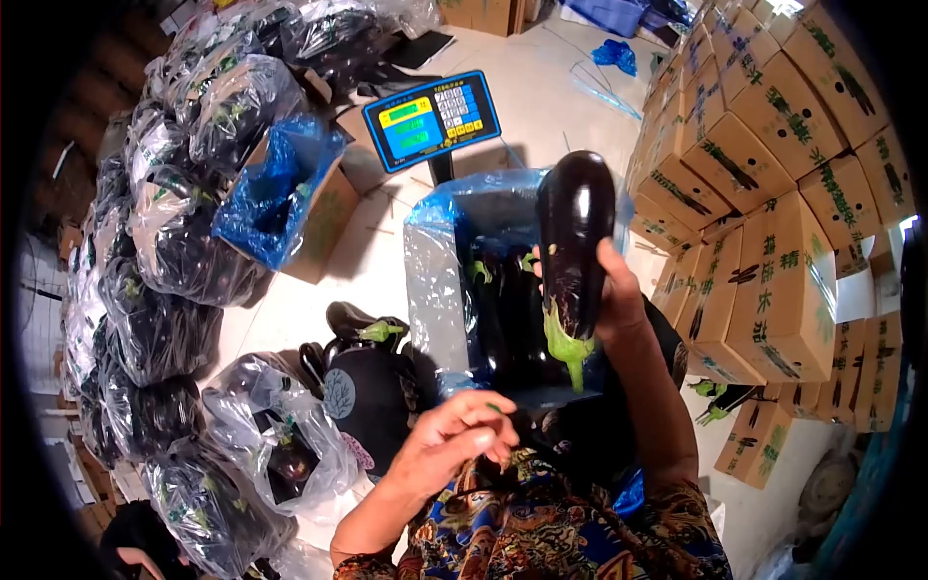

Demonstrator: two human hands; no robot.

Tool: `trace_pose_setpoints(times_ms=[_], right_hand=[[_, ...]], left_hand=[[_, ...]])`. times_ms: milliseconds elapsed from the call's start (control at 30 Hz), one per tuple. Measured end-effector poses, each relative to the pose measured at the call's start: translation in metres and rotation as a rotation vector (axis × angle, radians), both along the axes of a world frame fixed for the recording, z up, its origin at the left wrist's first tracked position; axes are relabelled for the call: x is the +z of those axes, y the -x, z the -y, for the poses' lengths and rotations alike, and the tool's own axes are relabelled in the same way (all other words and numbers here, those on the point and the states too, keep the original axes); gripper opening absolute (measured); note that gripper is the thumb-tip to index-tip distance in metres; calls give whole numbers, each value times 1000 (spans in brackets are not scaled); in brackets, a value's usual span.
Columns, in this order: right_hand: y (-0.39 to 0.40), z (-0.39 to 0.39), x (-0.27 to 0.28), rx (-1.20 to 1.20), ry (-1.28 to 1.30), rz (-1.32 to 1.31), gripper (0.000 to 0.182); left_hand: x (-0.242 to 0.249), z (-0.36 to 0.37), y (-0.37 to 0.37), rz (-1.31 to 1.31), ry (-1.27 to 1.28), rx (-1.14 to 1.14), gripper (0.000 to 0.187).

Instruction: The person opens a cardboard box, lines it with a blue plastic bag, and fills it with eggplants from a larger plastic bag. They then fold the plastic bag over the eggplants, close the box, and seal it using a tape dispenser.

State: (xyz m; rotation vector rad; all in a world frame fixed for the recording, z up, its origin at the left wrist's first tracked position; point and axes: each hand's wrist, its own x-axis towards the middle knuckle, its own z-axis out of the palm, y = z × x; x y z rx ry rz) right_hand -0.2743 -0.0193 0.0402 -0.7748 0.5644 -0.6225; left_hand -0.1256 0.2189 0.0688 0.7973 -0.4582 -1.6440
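Observation:
My right hand (620, 295) is closed around a large dark purple eggplant (577, 217). The eggplant is held up over the box, its green cap and stem pointing down toward me. Below it stands a box (435, 290) lined with clear-blue plastic, with several eggplants (507, 309) lying inside. My left hand (454, 440) is in front of the box's near edge, its fingers curled together. A small green bit shows at its fingertips, too small to name. Behind the box rises a scale display (430, 121) with lit green readouts and a keypad.
Clear bags of eggplants (159, 232) are piled along the left. A carton with a blue liner (280, 198) stands ahead of them. An open bag (280, 435) and loose eggplants (358, 329) lie at the near left. Stacked printed cartons (773, 280) wall the right side.

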Motion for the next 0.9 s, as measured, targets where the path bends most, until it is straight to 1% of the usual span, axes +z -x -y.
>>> trace_pose_setpoints(times_ms=[67, 100, 133, 167, 233, 267, 367, 400, 467, 500, 533, 567, 600, 700, 733, 800, 900], right_hand=[[4, -8, -12, 74, 19, -100, 57], [1, -8, -10, 180, -54, -95, 46], [-1, -14, -6, 210, 145, -237, 40], [-4, -22, 1, 191, 124, -361, 45], [-18, -24, -20, 208, -156, -366, 45], [-28, -24, -39, 172, -176, -307, 41], [-54, -28, -60, 44, 45, -336, 43], [-62, -27, -78, 1, 90, -400, 70], [-78, -21, -120, -155, 466, -881, 105], [-83, -22, -110, -47, 441, -1030, 124], [-83, -22, -118, -14, 441, -992, 120], [-80, -26, -129, -31, 528, -994, 117], [-81, -31, -124, -49, 618, -994, 114], [-77, -37, -105, 88, 613, -1152, 116], [-78, -38, -108, 122, 587, -1175, 117], [-84, -38, -125, 48, 653, -1235, 117], [-85, -43, -135, -21, 760, -1182, 115]], left_hand=[[-10, -5, -4, 6, 3, 16, 34], [-13, -7, -6, 24, 1, 15, 34], [-16, -8, -7, 42, 0, 17, 34], [-15, -8, -8, 52, -3, 20, 34], [-13, -7, -12, 78, -6, 25, 34], [-13, -6, -13, 77, -3, 34, 34], [-13, -4, -16, 72, 4, 62, 35], [-15, -4, -16, 61, -1, 63, 34], [-21, -5, -15, 39, -8, 73, 34], [-23, -5, -15, 34, -17, 75, 34], [-25, -5, -15, 29, -25, 78, 33], [-27, -5, -15, 24, -33, 82, 33], [-28, -5, -16, 23, -45, 81, 32], [-31, -4, -17, 7, -90, 84, 31], [-33, -2, -16, -2, -104, 87, 31], [-33, 1, -19, -4, -115, 83, 30], [-32, 5, -17, -11, -102, 91, 30]])
